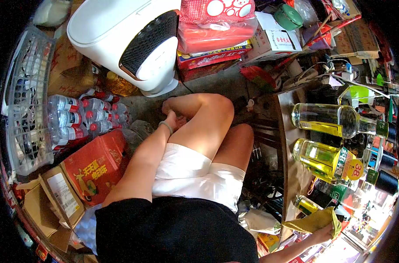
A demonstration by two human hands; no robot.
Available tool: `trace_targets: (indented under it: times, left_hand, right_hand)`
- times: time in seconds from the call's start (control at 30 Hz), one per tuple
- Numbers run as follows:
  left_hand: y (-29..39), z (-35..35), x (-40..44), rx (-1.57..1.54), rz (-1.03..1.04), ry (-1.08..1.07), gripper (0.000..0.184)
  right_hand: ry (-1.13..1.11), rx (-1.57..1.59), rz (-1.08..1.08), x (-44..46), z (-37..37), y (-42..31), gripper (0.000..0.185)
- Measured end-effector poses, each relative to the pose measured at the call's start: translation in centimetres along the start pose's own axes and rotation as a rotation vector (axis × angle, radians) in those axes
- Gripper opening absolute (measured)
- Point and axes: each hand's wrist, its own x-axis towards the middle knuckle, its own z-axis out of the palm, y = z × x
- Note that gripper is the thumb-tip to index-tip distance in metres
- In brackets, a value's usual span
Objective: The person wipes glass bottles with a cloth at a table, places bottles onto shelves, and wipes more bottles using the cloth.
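Note:
My left hand [176,122], with a pale band on its wrist, rests against my bent leg near the foot. Its fingers are partly hidden and too small to read. At the lower right, my right hand [325,233] grips a yellow-green cloth [311,221], which hangs over a small bottle of yellow liquid [306,204] beside it. Two larger clear bottles stand farther along the wooden table: a labelled bottle of yellow liquid [317,160] marked 38, and a bottle about a third full [324,120].
A white appliance with a black grille [149,41] stands ahead. Packs of water bottles [68,118], a red carton [98,164] and a plastic crate [26,101] line the left. Stacked red boxes [212,59] sit ahead right. The wooden table's edge [288,175] runs along my right.

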Motion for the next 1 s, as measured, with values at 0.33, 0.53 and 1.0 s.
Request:
trace_targets:
  times: [0.33, 0.53, 1.0]
  left_hand:
    - [-0.2, 2.7, -2.6, 0.062, 0.573, -0.062, 0.082]
    - [-1.6, 9.4, -11.4, 0.911, 0.955, 0.512, 0.085]
    - [-0.7, 6.0, -6.5, 0.388, 0.873, 0.22, 0.061]
  right_hand:
    - [-0.015, 0.19, 0.132, 0.2, -0.7, -1.4, 0.035]
    - [0.008, 0.33, 0.247, 0.5, 0.1, 0.4, 0.04]
    - [0.002, 0.403, 0.262, 0.4, 0.4, 1.2, 0.039]
